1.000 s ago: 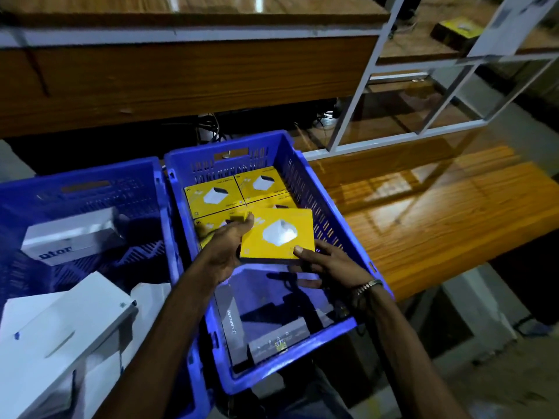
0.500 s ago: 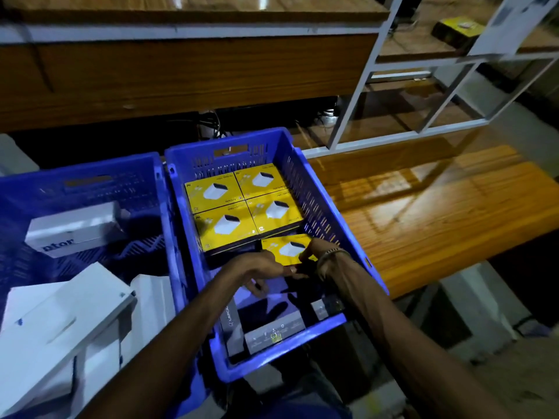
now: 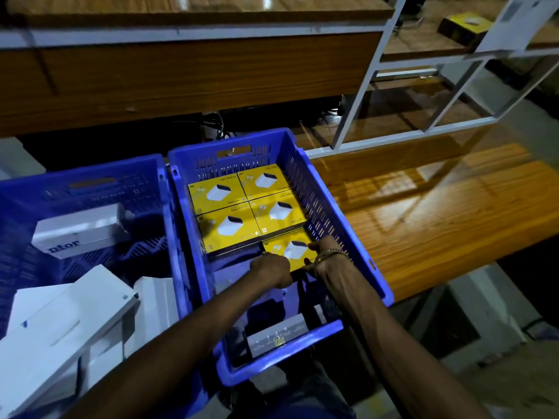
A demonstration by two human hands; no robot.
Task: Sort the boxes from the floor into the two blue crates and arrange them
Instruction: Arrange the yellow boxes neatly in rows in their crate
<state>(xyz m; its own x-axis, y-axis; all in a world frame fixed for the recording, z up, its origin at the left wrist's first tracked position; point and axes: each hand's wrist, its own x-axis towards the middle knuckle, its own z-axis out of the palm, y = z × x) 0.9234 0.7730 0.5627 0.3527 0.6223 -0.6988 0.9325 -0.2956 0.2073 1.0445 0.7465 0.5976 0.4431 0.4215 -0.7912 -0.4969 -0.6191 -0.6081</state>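
Two blue crates stand side by side. The right crate (image 3: 357, 246) holds several yellow boxes (image 3: 225, 225) laid flat in two columns. A further yellow box (image 3: 289, 251) lies low in the right column, just in front of them. My left hand (image 3: 272, 269) grips its near left edge with curled fingers. My right hand (image 3: 322, 254), with a bracelet on the wrist, holds its right edge against the crate wall. The left crate (image 3: 90, 182) holds white boxes (image 3: 60, 322) and a grey-white box (image 3: 81, 229) marked with letters.
A dark flat box (image 3: 278, 338) lies at the near end of the right crate. A glossy wooden bench (image 3: 438, 213) runs to the right. Above are a wooden desk panel (image 3: 181, 77) and a white metal frame (image 3: 363, 98). Another yellow box (image 3: 465, 24) sits on a far shelf.
The yellow box went from being held above the crate down into the right column. Both hands sank into the crate with it and still hold its edges.
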